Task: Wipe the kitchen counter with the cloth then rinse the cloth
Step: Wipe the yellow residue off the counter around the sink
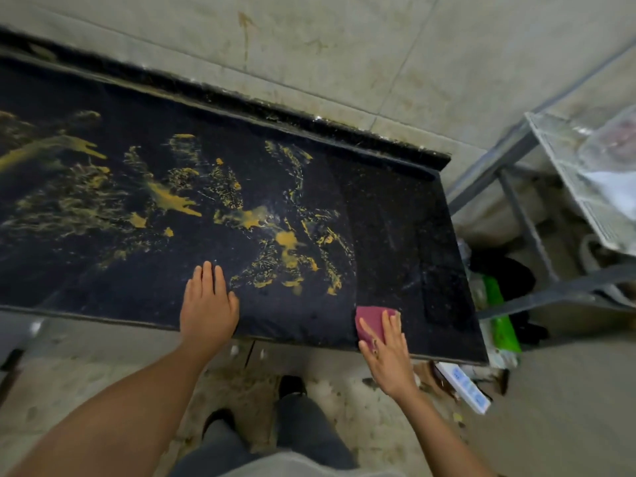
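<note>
Both hands lie spread: right hand (387, 352) flat on the cloth (371, 321) at the worktop (413, 235) lower right, left hand (208, 304) bare, yellow smears (172, 197) up-left.

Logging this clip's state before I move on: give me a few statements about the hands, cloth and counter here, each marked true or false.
1. The right hand presses a maroon cloth flat on the counter near its front edge. True.
2. The left hand holds a second cloth. False: it lies empty, palm down, on the counter.
3. Yellow smears cover much of the dark counter to the left of the cloth. True.
4. The cloth sits in the middle of the yellow smears. False: it lies at their right edge, by the cleaner-looking strip.
5. A sink is visible beside the counter. False: only a metal rack stands to the right.
</note>
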The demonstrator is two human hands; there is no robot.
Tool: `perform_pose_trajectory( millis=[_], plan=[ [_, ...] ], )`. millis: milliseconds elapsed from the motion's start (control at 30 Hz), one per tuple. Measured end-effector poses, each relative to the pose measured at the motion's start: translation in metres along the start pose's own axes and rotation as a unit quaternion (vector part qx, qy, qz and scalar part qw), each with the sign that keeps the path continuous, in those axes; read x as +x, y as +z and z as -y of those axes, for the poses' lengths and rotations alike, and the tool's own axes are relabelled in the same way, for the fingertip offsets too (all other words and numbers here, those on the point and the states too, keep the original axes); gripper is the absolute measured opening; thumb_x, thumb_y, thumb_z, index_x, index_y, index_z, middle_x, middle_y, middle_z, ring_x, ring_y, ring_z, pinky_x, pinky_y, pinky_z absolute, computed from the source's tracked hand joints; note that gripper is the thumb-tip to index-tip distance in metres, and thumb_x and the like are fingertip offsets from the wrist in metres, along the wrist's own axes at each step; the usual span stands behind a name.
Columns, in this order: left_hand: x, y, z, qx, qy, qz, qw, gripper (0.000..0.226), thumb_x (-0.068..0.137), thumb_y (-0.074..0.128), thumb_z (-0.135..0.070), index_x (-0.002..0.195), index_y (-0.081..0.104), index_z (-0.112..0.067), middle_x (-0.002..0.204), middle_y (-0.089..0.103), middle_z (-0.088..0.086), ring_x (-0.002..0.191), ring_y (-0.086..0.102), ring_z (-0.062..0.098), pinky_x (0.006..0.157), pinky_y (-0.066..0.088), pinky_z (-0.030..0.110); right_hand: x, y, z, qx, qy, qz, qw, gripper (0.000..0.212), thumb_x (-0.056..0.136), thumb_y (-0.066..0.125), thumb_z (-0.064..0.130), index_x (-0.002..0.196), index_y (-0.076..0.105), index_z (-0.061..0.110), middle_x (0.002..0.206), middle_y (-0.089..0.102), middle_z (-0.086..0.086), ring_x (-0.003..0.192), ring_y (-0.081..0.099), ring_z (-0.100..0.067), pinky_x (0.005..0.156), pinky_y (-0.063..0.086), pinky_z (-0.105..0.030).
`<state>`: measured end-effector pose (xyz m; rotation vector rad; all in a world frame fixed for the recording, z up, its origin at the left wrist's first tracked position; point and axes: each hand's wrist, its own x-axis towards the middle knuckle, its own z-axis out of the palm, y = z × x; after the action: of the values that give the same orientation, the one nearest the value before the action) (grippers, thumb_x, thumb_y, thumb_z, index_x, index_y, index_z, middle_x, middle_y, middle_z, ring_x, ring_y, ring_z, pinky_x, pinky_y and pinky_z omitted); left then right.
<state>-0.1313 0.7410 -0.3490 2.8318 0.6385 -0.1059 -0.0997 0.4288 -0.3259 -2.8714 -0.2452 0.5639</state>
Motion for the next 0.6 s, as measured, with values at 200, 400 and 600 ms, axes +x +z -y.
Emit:
perform_pose_trajectory(
  millis=[200, 400, 600],
  plan=[
    [-0.001, 0.003, 0.004, -0.029, 0.024, -0.001, 0.999, 0.053, 0.083, 0.062, -0.012, 0.126, 0.046, 0.015, 0.132, 0.045, 0.033, 0.123, 0.043, 0.047, 0.099, 0.036, 0.055, -0.038, 0.008, 0.006, -0.022, 0.019, 0.02, 0.999, 0.129, 0.04, -0.035, 0.085, 0.145, 0.02, 0.034, 0.156, -0.013, -0.007, 0.131, -0.03, -0.012, 0.109, -0.007, -0.021],
    [0.0, 0.005, 0.003, -0.029, 0.022, -0.006, 0.999, 0.056, 0.09, 0.052, -0.017, 0.135, 0.036, 0.011, 0.142, 0.034, 0.029, 0.133, 0.03, 0.042, 0.109, 0.026, 0.051, -0.05, -0.026, 0.01, 0.146, 0.062, 0.099, 0.982, 0.109, 0.065, 0.012, 0.09, 0.145, 0.027, 0.018, 0.156, 0.01, -0.002, 0.145, 0.003, -0.014, 0.112, 0.009, -0.022],
    [0.001, 0.006, 0.003, -0.013, 0.01, -0.012, 1.0, 0.057, 0.093, 0.048, -0.024, 0.14, 0.031, 0.005, 0.147, 0.029, 0.023, 0.138, 0.025, 0.036, 0.112, 0.02, 0.046, 0.007, -0.097, 0.013, 0.577, 0.184, 0.001, 0.796, 0.038, 0.096, 0.037, 0.042, 0.102, 0.059, 0.013, 0.098, 0.064, -0.009, 0.087, 0.06, -0.022, 0.086, 0.047, -0.039]
  ],
)
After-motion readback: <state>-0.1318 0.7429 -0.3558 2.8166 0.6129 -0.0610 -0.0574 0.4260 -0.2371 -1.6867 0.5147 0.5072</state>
